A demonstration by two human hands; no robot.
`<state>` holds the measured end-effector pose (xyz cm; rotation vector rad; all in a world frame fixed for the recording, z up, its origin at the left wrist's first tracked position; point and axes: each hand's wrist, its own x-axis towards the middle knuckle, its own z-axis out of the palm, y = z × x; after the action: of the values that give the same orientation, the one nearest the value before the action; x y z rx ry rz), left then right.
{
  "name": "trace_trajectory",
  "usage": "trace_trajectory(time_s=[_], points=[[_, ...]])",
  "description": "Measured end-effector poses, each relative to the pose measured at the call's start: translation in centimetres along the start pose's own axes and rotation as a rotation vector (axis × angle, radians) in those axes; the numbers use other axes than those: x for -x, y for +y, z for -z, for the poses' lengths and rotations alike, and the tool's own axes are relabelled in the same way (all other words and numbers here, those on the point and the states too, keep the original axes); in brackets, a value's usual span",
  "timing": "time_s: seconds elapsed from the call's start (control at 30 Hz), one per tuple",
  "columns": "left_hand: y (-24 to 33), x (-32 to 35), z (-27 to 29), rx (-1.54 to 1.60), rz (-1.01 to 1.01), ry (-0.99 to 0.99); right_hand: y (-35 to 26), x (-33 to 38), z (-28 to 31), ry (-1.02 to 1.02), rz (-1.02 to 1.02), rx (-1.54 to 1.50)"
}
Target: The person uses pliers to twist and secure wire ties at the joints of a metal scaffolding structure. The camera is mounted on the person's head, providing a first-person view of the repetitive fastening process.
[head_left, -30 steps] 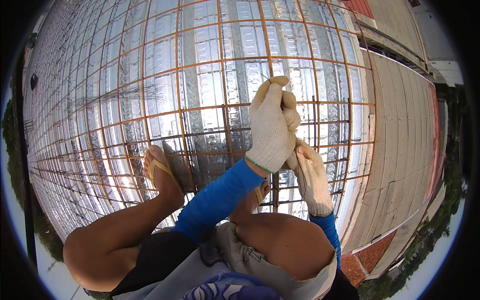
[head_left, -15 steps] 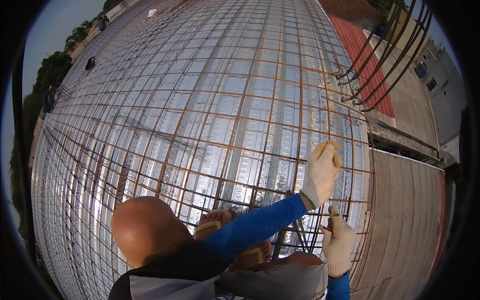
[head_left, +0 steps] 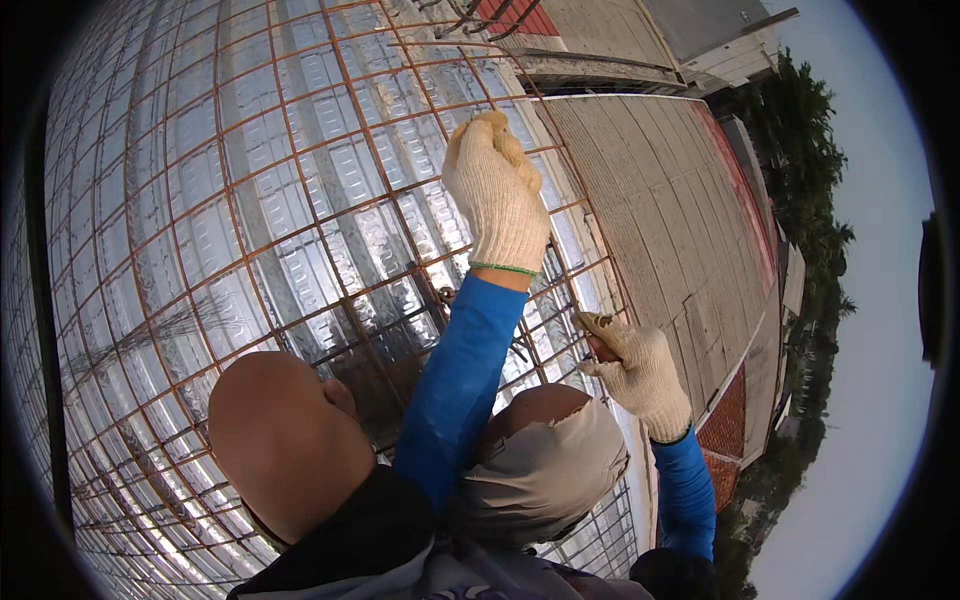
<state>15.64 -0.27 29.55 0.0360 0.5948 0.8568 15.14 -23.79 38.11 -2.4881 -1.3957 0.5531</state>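
Both my hands wear cream knitted gloves with yellowish fingertips, below blue sleeves. My left hand (head_left: 495,195) is closed over the rusty steel rebar mesh (head_left: 345,208), near its right edge. Its curled fingers hide whatever they may hold. Lower and to the right, my right hand (head_left: 640,370) is beside the edge of the mesh, fingers curled toward the left. Something reddish-brown shows between its thumb and fingers; I cannot tell whether it is a held thing or bare skin. Under the bars lies shiny corrugated metal decking (head_left: 310,270).
My bent knees (head_left: 275,435) fill the lower middle. Thin loose wires (head_left: 165,330) lie on the mesh at left. Beyond the deck's right edge is a lower grey corrugated roof (head_left: 640,190). Bent rebar ends (head_left: 485,18) stick out at the top. Trees (head_left: 795,150) stand far right.
The view has swung to the right, bringing in more of the grey roof, trees and sky. My right hand has turned so its fingers point left; my left stays closed over the mesh.
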Motion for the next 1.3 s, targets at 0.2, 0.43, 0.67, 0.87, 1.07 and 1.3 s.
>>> trace_trajectory(time_s=[0.2,0.43,0.67,0.87,1.07,1.3], points=[[-0.3,1.6,-0.9,0.05,0.146,0.167,0.0,0.7,1.6,0.41,-0.329,0.261],[-1.5,1.7,4.0,0.072,0.273,0.272,-7.9,3.5,1.9,-0.025,-0.087,0.799],[-3.7,5.2,2.9,0.128,0.401,0.324,-2.2,3.8,4.3,-0.038,-0.403,1.078],[-2.7,9.1,4.1,0.356,0.607,0.451,-2.8,4.5,8.0,0.412,-0.353,0.753],[-5.8,5.6,9.8,0.444,0.589,0.424,-5.7,2.9,6.2,0.205,0.205,0.932],[-7.1,7.3,9.6,0.458,0.649,0.441,-6.8,6.7,4.4,-0.531,0.125,1.014]])
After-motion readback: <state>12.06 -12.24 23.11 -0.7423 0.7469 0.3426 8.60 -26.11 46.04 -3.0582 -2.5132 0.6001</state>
